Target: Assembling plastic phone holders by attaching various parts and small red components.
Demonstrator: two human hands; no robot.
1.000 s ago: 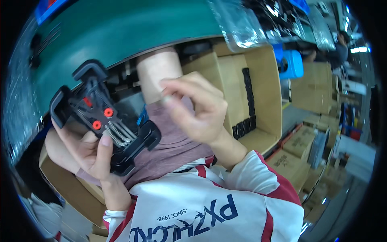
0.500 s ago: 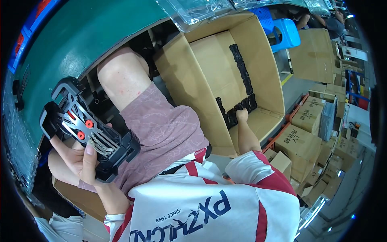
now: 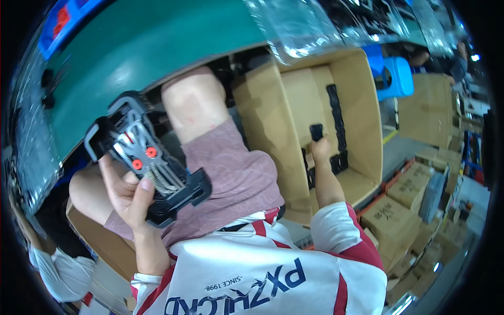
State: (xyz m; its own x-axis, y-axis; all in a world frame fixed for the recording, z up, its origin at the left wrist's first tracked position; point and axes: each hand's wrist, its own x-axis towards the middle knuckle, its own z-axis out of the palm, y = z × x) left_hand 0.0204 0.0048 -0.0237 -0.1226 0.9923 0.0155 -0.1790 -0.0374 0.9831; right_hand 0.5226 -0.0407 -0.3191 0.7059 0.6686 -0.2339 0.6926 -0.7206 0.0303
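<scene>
The spring frame [image 3: 149, 168] lies left of the cardboard box [image 3: 362, 115].

I count one black spring frame [image 3: 149, 170] with two red knobs [image 3: 144, 158], one small black part [image 3: 316, 131], one open carton [image 3: 336, 105], one blue stool [image 3: 392, 76].

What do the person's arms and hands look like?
Both hands are bare, with no gloves: the left hand and the right hand. The forearms are bare too. The short white sleeves have red stripes, part of a white shirt with dark blue lettering.
</scene>
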